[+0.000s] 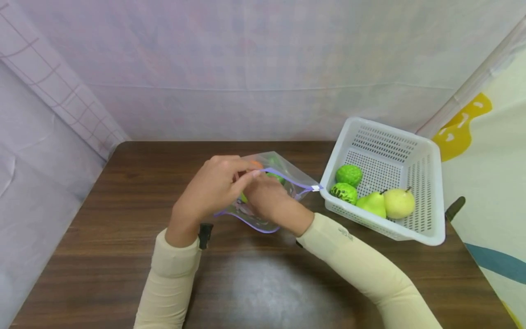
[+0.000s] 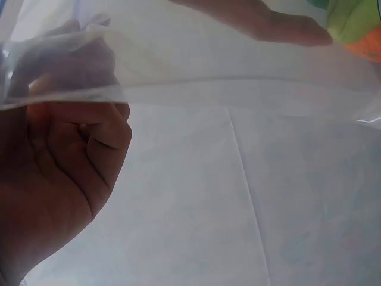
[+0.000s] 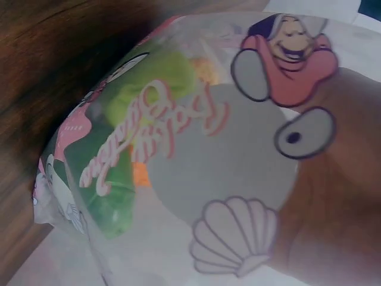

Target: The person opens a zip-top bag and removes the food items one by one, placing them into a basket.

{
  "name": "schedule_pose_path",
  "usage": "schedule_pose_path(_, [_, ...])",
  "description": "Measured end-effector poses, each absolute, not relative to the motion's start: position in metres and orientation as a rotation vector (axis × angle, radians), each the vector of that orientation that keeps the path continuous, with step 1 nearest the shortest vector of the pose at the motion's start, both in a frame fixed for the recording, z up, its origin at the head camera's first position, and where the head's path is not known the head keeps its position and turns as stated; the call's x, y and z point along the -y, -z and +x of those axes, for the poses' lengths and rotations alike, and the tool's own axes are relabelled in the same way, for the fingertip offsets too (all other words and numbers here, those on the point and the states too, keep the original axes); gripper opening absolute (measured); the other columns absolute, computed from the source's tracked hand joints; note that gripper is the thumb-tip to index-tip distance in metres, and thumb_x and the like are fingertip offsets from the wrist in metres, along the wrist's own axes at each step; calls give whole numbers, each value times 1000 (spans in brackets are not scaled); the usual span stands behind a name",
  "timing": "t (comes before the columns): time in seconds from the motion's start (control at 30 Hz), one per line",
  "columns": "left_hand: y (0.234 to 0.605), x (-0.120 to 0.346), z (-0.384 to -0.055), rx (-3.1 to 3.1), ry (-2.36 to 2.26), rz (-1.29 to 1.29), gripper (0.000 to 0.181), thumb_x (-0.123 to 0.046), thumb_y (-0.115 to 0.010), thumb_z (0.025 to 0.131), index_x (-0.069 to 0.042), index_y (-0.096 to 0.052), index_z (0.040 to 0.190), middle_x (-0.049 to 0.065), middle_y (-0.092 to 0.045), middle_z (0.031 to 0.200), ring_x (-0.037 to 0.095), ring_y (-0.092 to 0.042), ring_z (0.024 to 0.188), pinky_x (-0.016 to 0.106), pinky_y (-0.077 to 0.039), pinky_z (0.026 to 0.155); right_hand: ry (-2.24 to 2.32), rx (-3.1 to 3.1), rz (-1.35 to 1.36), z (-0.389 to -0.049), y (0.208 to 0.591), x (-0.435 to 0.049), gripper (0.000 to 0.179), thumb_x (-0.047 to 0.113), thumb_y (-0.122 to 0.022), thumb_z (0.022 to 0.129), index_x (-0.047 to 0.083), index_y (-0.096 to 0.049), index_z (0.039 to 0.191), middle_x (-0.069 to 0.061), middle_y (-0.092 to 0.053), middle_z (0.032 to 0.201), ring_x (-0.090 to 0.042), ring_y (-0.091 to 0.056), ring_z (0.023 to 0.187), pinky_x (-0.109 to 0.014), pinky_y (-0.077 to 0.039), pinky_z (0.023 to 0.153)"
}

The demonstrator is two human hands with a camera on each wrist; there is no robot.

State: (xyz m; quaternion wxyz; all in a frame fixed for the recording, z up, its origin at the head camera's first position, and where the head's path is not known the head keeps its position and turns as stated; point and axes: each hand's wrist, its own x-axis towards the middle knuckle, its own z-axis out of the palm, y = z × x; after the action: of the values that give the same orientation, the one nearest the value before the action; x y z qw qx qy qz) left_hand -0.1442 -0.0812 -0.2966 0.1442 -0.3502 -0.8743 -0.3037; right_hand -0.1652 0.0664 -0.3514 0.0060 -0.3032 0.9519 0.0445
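Note:
A clear zip bag (image 1: 293, 173) with a purple seal and a white slider (image 1: 315, 188) lies open at the middle of the table. My left hand (image 1: 211, 185) pinches its rim between thumb and fingers, and curled fingers show in the left wrist view. My right hand (image 1: 269, 198) reaches inside through the mouth. One finger (image 2: 292, 30) of it meets a light green and orange item (image 2: 354, 27). Cartoon print (image 3: 289, 59) covers the plastic, and behind it are light green (image 3: 152, 83) and dark green pieces (image 3: 107, 190). I cannot tell whether the right hand grips one.
A white perforated basket (image 1: 328, 167) stands to the right, close by the slider. It holds two bumpy green fruits (image 1: 349, 175), a green pear (image 1: 373, 204) and a round pale yellow fruit (image 1: 399, 204). Pale cloth (image 1: 246, 68) hangs behind the brown wooden table (image 1: 111, 219).

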Motion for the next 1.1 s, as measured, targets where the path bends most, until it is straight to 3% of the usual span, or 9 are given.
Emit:
schedule_pose_path(0.2, [297, 80, -144, 2517, 876, -1005, 19, -21, -65, 100, -13, -78, 111, -2, -72, 94, 9, -52, 66, 28, -45, 60, -115, -2909, -800, -178, 358, -64, 53, 47, -75, 88, 12, -60, 125, -10, -67, 118, -29, -67, 101, -41, -60, 78])
schedule_pose_path(0.33, [298, 80, -145, 2518, 892, -1017, 19, -19, -64, 100, -12, -77, 113, -1, -72, 96, 9, -48, 63, 28, -43, 57, -58, -2878, -717, -187, 364, -64, 59, 51, -78, 84, 17, -59, 128, -7, -67, 119, -29, -66, 102, -43, -60, 80])
schedule_pose_path(0.57, [297, 81, -144, 2537, 888, -1008, 22, -21, -63, 101, -12, -77, 115, 0, -74, 104, 10, -53, 66, 28, -47, 61, -64, -2852, -691, -193, 368, -61, 63, 37, -86, 79, 18, -58, 133, -6, -67, 122, -27, -67, 104, -40, -59, 85])
schedule_pose_path(0.63, [297, 81, -143, 2541, 885, -1007, 22, -22, -63, 101, -11, -77, 115, 1, -74, 100, 10, -53, 66, 28, -47, 61, -56, -2838, -712, -193, 368, -60, 65, 34, -86, 79, 17, -57, 135, -7, -65, 129, -27, -65, 109, -39, -58, 87])
schedule_pose_path(0.87, [296, 82, -143, 2527, 890, -1017, 20, -24, -63, 101, -13, -78, 109, 0, -69, 88, 10, -53, 68, 28, -46, 61, 43, -2773, -799, -190, 369, -59, 72, 21, -83, 82, 19, -50, 146, -4, -57, 142, -22, -64, 101, -36, -59, 79])
schedule_pose_path(1.1, [296, 83, -144, 2533, 902, -1019, 18, -22, -66, 100, -15, -78, 110, -1, -75, 104, 9, -65, 78, 28, -54, 70, -83, -2768, -871, -188, 371, -59, 78, 31, -85, 82, 17, -45, 147, -6, -58, 140, -25, -67, 106, -40, -59, 87])
